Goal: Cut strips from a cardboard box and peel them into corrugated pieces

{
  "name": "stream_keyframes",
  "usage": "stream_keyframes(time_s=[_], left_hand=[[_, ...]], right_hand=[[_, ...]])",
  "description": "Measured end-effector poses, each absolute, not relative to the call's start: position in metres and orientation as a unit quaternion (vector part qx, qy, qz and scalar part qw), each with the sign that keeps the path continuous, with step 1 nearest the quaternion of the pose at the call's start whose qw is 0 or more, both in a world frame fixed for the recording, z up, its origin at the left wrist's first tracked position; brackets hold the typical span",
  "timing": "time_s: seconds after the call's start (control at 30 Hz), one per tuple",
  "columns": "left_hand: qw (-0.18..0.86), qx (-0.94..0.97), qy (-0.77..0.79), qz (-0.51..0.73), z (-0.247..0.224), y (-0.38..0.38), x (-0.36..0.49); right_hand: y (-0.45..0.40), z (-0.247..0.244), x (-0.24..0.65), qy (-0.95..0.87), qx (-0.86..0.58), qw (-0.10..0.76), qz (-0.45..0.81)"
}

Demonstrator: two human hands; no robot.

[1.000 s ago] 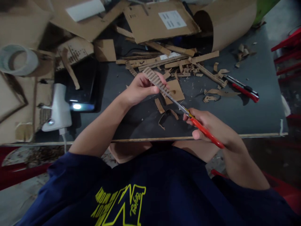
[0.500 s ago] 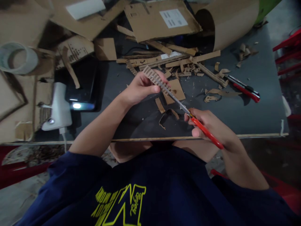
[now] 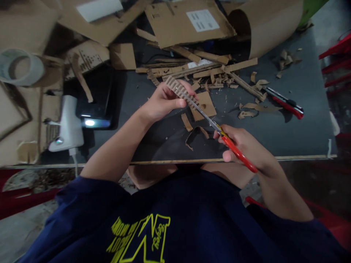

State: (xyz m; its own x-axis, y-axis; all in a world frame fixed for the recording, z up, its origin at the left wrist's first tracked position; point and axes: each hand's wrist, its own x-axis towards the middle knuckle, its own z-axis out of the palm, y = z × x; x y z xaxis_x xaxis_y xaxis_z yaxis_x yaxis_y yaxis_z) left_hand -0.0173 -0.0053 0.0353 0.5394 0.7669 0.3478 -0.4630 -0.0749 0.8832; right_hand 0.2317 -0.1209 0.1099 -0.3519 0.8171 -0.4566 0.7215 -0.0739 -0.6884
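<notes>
Between the thumb and fingers of my left hand (image 3: pixel 167 102) is a ridged cardboard strip (image 3: pixel 178 88), tilted down to the right. My right hand (image 3: pixel 236 142) grips red-handled scissors (image 3: pixel 238 155). Their metal blades point up and left and lie along the strip, their tips over its ridges. Under the strip's lower end, a square cardboard piece (image 3: pixel 207 104) lies on the dark table. A curled cardboard scrap (image 3: pixel 187 122) is just below the blades. The fingers behind the strip are partly hidden.
A red utility knife (image 3: pixel 287 106) lies at the right. Cardboard strips and shavings (image 3: pixel 216 78) are heaped beyond my hands, below a labelled cardboard sheet (image 3: pixel 175 27). At the left are a tape roll (image 3: pixel 34 69), a white device (image 3: pixel 68 124) with a cable, and a black device (image 3: pixel 95 98).
The scissors' red handles have shifted slightly up and left, with a little yellow now showing near the pivot. My left hand and the strip have hardly moved.
</notes>
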Motion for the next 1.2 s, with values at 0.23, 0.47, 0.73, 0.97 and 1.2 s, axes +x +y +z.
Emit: stream_keyframes(time_s=[0.23,0.47,0.73,0.97,1.2], left_hand=[[0.669,0.573,0.113,0.461,0.0355,-0.0044,-0.0171],[0.658,0.581,0.137,0.458,0.0343,-0.0032,-0.0169],[0.656,0.589,0.162,0.443,0.0369,-0.0044,-0.0187],[0.653,0.594,0.156,0.444,0.0346,-0.0033,-0.0185],[0.65,0.603,0.158,0.435,0.0319,-0.0015,-0.0188]], right_hand=[[-0.1215,0.1086,0.2334,-0.678,-0.548,0.068,0.486],[-0.1208,0.1102,0.2328,-0.687,-0.548,0.058,0.473],[-0.1233,0.108,0.2355,-0.667,-0.549,0.064,0.5],[-0.1236,0.1058,0.2354,-0.653,-0.568,0.046,0.499],[-0.1238,0.1084,0.2349,-0.66,-0.565,0.047,0.493]])
